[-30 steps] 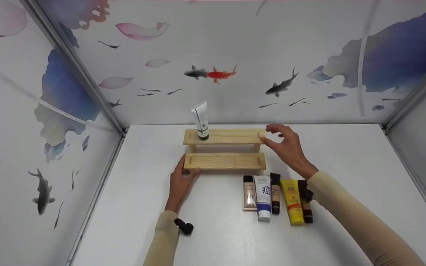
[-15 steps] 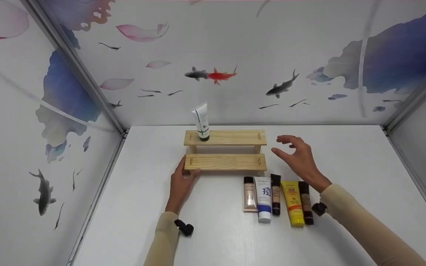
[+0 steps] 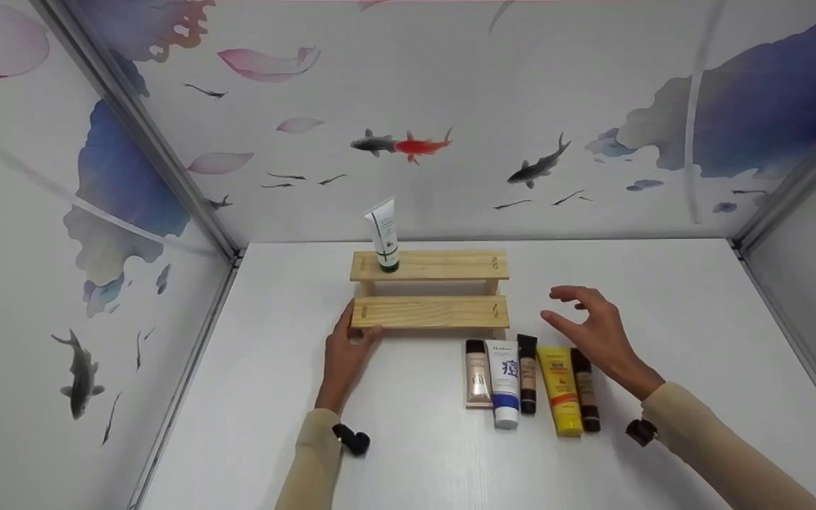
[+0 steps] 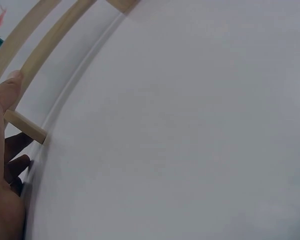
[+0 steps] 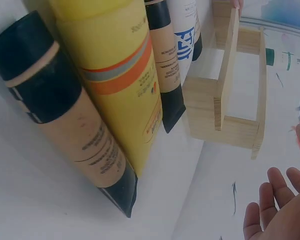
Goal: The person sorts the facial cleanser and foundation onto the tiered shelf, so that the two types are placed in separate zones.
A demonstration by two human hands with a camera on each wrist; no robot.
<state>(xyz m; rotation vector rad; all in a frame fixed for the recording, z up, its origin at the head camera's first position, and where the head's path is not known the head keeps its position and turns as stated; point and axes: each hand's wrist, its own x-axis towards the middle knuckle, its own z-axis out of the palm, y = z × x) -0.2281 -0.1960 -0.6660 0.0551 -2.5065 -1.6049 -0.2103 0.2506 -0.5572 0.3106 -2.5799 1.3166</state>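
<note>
Rack gripped by left hand, right hand now farther from it; right grip loosely parted

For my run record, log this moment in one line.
left hand: holds wooden rack | right hand: empty | white-green tube: standing on back shelf | five tubes: lying on table

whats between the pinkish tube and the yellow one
Between the pinkish tube and the yellow tube lie the white-and-blue tube and, nearer the yellow, the black-ended beige tube; the head view shows this.
</note>
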